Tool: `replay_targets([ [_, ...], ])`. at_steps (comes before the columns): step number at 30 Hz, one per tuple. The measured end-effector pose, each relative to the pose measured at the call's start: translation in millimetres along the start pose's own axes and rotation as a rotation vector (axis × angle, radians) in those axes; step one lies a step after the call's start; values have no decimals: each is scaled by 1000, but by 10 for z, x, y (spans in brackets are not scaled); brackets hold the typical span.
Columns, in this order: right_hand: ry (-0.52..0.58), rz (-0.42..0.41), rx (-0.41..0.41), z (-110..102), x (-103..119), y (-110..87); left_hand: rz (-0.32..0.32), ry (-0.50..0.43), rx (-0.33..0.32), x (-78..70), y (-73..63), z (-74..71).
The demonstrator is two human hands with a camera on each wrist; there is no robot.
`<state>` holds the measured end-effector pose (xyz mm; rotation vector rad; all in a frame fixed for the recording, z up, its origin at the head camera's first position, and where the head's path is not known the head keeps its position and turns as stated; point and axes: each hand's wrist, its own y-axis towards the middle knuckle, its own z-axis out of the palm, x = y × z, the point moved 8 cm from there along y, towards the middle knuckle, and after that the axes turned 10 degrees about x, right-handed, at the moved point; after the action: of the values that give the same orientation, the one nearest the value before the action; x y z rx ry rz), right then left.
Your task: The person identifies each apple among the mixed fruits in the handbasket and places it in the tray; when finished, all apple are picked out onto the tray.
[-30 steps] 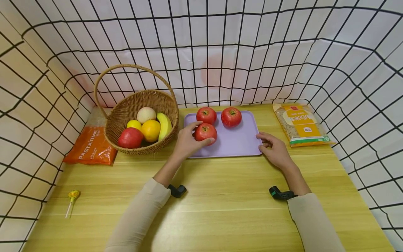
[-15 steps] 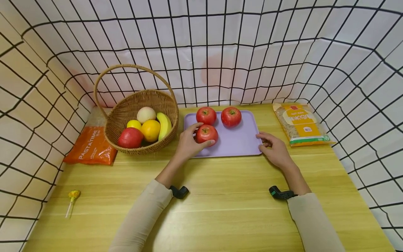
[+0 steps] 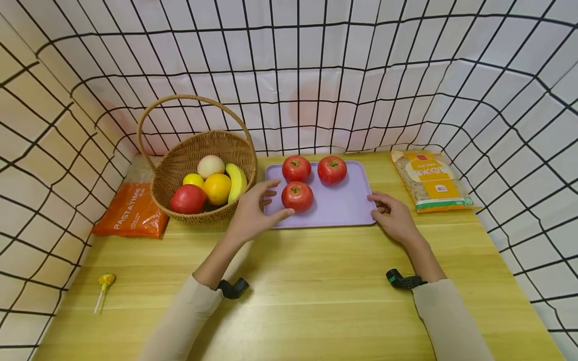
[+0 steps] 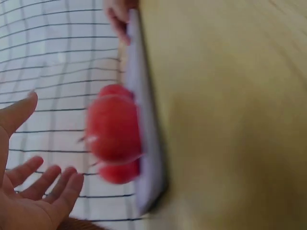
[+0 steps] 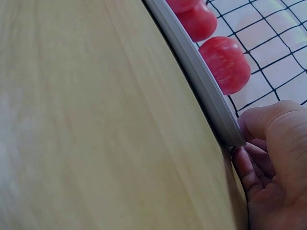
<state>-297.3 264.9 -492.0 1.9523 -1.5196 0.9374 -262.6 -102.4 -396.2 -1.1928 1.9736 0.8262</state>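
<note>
On the lilac tray (image 3: 345,205) sit three red apples: a front one (image 3: 297,196), a back left one (image 3: 296,168) and a back right one (image 3: 331,170). My left hand (image 3: 253,211) is just left of the front apple, thumb and fingers spread and holding nothing. The left wrist view shows a gap between that hand (image 4: 41,191) and the blurred front apple (image 4: 114,128). At the tray's right edge, my right hand (image 3: 394,218) pinches the rim. In the right wrist view its thumb and fingers (image 5: 254,179) are at the tray's corner (image 5: 230,134).
A wicker basket (image 3: 162,185) with several fruits, among them a banana (image 3: 236,181), stands left of the tray. Behind it lies an orange pasta bag (image 3: 135,210). A bag of grain (image 3: 429,180) is at the right, a lollipop (image 3: 106,283) at the front left.
My left hand has let go of the front apple and drawn back to the left, its fingers opening. The apple ended slightly further right and forward. My right hand has stayed at the tray's edge.
</note>
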Motion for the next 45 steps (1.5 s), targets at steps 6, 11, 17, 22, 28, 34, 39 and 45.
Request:
replay_targets([
  [6, 5, 4, -5, -7, -28, -14, 110, 111, -105, -278, -211, -544],
  [11, 4, 10, -1, 2, -41, -24, 50, 312, -235, -190, -411, -1056],
  [17, 12, 14, -3, -16, -34, -31, -181, 452, -237, 122, -610, -1460],
  [22, 15, 13, 8, -5, -29, -26, -296, 462, -159, 306, -716, -1666],
  [28, 16, 2, 3, 5, -34, -29, -343, 459, -48, 433, -742, -1763],
  [34, 9, -2, -1, 0, -36, -24, -372, 531, 27, 523, -710, -1739],
  [39, 9, -4, 1, 8, -47, -14, -378, 562, 63, 583, -691, -1712],
  [45, 11, -4, 3, 13, -49, 4, -362, 613, 124, 582, -660, -1679],
])
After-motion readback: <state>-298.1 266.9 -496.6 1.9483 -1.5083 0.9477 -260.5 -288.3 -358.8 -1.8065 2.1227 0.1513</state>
